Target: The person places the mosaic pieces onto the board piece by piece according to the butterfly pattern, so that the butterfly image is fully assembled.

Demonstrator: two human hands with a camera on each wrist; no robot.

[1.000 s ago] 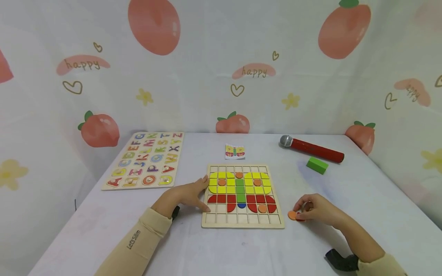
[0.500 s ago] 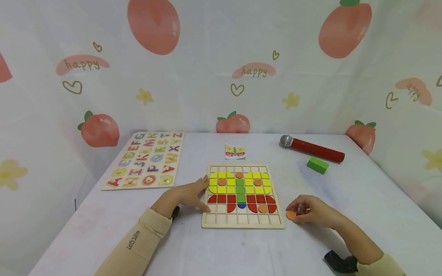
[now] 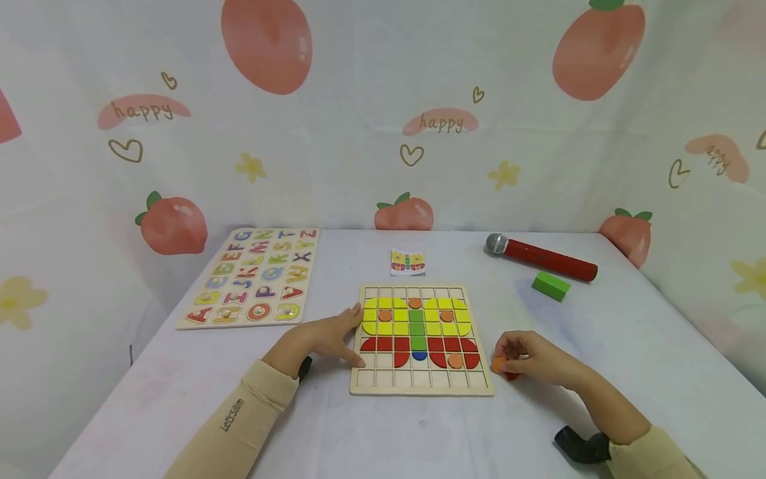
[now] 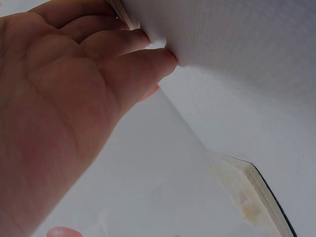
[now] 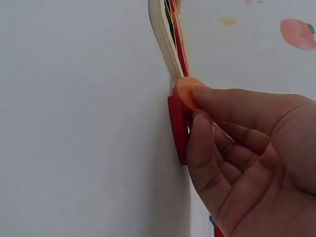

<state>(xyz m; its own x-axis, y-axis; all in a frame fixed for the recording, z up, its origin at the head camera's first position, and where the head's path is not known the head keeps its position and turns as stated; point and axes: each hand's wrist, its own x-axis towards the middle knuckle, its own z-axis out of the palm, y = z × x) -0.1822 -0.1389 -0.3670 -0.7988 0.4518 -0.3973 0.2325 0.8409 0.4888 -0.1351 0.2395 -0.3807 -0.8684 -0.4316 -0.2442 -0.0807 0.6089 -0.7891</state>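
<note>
My right hand [image 3: 541, 359] is just off the right edge of the wooden grid board [image 3: 391, 379]. It pinches an orange disc [image 5: 185, 91], tilted up off the table in the right wrist view. A red piece [image 5: 177, 128] lies on the table directly under these fingers, partly covered. Along the board's left edge rests my left hand [image 3: 326, 336], fingers spread and thumb at the lower left. The board carries yellow, red, green [image 3: 417, 329], blue and orange pieces in a butterfly pattern. One orange disc [image 3: 456, 361] sits among the red pieces at lower right.
Behind the board lies a small butterfly picture card [image 3: 408, 263]. An alphabet puzzle board [image 3: 248, 279] is at the left. A red microphone [image 3: 541, 257] and a green block [image 3: 550, 286] lie at back right.
My right hand has shifted slightly left toward the board and lifted the orange disc into a tilt off the red piece. The left hand has stayed in place.
</note>
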